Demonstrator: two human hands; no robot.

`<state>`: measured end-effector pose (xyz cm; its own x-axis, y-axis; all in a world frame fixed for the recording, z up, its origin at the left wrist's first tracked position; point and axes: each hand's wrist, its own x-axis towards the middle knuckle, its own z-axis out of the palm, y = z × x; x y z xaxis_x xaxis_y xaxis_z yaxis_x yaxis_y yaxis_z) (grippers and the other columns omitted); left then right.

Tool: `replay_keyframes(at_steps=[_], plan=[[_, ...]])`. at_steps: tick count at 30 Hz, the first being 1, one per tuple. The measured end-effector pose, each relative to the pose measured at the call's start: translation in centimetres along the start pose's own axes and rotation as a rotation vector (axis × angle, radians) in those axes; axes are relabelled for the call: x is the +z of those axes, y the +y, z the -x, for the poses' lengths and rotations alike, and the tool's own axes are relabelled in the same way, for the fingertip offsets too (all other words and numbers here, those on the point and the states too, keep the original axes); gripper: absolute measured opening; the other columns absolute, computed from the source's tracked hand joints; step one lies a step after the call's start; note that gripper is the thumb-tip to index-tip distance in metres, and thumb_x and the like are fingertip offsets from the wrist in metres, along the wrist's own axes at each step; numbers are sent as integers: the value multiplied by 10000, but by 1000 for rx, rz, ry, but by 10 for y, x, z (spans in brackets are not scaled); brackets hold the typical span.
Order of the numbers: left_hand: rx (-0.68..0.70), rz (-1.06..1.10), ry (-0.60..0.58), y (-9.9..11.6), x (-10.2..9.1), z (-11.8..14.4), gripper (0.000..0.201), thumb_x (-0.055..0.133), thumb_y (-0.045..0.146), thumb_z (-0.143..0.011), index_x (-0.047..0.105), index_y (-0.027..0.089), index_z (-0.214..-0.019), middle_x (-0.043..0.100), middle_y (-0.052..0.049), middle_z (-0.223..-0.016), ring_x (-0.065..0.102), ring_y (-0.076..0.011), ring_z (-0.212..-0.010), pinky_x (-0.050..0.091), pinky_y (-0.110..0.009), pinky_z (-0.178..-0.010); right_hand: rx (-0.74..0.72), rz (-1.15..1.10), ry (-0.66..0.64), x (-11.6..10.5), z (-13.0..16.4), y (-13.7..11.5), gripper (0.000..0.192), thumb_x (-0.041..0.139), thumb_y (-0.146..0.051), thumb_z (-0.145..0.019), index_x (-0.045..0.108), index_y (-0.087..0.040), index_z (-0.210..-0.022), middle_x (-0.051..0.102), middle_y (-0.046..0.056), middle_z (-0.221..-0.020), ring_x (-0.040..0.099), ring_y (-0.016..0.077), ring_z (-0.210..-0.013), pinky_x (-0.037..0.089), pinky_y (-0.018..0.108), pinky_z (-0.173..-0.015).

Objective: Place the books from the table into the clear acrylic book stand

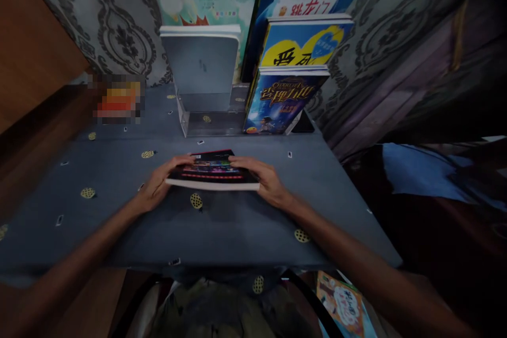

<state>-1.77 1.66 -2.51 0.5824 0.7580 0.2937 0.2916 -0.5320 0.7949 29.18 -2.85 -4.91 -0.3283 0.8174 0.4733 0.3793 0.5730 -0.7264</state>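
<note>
A person is sitting at a table (pixel 99 169) covered with a grey-blue cloth dotted with small yellow patterned spots, seen from the person's own head looking down. Both bare arms are reaching forward. The left hand (pixel 160 185) is gripping the left edge of a dark book (pixel 212 170), fingers curling over its top cover. The right hand (pixel 263 179) is gripping the right edge the same way, fingers lying across the cover. The book is lying flat, held at the middle of the table, its pale page edges facing the person and bright coloured print showing on its black cover.

Farther back, a clear plastic book stand (pixel 198 119) is sitting on the table. A plain grey book (pixel 202 63) is standing upright in it on the left. To the right, a blue book with gold lettering (pixel 283 100) is leaning in front of a yellow and blue book (pixel 303 42). Two larger picture books with Chinese titles are standing behind them against patterned grey wallpaper. At the far left, a blurred orange object (pixel 119 100) is resting on the table. Another colourful book (pixel 343 303) is lying below the table's near right edge.
</note>
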Motion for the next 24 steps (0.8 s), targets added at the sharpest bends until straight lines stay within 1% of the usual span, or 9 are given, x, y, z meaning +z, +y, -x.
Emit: replay_keyframes(at_steps=[4, 7, 9, 12, 15, 17, 19, 22, 24], plan=[[136, -222, -166, -8, -3, 16, 531, 334, 562, -1029, 547, 237, -1392, 556, -115, -1491, 449, -297, -1439, 342, -481, -1198, -97, 94, -77, 3, 17, 6, 355, 410, -266, -1054, 635, -239, -1328, 631, 106, -1420, 587, 217, -1332, 482, 477, -1125], [244, -380, -233, -14, -4, 22, 500, 301, 488, -1056, 483, 237, -1448, 529, -117, -1517, 433, -284, -1450, 334, -507, -1195, -150, 197, -124, 9, 25, 12, 388, 409, -165, -1036, 620, -244, -1352, 631, 112, -1422, 569, 206, -1353, 433, 508, -1168], [288, -462, -268, -16, -4, 23, 501, 304, 486, -1058, 475, 237, -1457, 531, -120, -1513, 430, -282, -1453, 345, -512, -1192, -160, 265, -180, 11, 28, 13, 423, 413, -113, -1015, 609, -248, -1365, 631, 111, -1423, 558, 205, -1365, 393, 539, -1192], [348, -552, -319, -21, -4, 25, 539, 347, 529, -1039, 464, 235, -1476, 532, -127, -1512, 433, -284, -1452, 368, -515, -1187, -138, 351, -299, 9, 28, 11, 501, 426, -36, -960, 575, -227, -1399, 599, 120, -1459, 505, 212, -1413, 357, 563, -1207], [390, -633, -336, -25, -1, 27, 565, 402, 549, -1016, 461, 236, -1483, 545, -127, -1500, 439, -290, -1448, 373, -535, -1187, -103, 407, -463, -1, 23, 5, 639, 470, 19, -880, 496, -226, -1469, 536, 105, -1524, 441, 218, -1459, 291, 578, -1235], [411, -680, -336, -27, 1, 29, 575, 423, 556, -1004, 476, 228, -1473, 553, -131, -1491, 446, -300, -1441, 381, -545, -1181, -86, 413, -558, -8, 17, -2, 674, 479, 17, -868, 462, -226, -1497, 506, 85, -1550, 410, 213, -1479, 244, 563, -1259], [412, -703, -341, -27, 3, 30, 577, 433, 566, -996, 494, 231, -1462, 558, -130, -1486, 460, -300, -1431, 390, -542, -1176, -61, 407, -594, -8, 9, -8, 587, 452, -39, -929, 474, -203, -1492, 506, 85, -1551, 399, 203, -1484, 237, 531, -1271], [381, -700, -357, -25, 4, 31, 542, 417, 567, -1004, 536, 250, -1427, 593, -108, -1451, 497, -278, -1401, 390, -529, -1182, -9, 429, -560, 8, -6, -13, 455, 397, -228, -1039, 497, -146, -1476, 481, 133, -1562, 390, 219, -1491, 271, 511, -1264], [369, -706, -360, -23, 4, 31, 539, 405, 580, -1004, 573, 241, -1387, 612, -106, -1428, 516, -277, -1383, 392, -526, -1185, 29, 478, -515, 24, -18, -12, 503, 423, -345, -1046, 478, -115, -1489, 427, 165, -1590, 345, 256, -1513, 278, 523, -1259]])
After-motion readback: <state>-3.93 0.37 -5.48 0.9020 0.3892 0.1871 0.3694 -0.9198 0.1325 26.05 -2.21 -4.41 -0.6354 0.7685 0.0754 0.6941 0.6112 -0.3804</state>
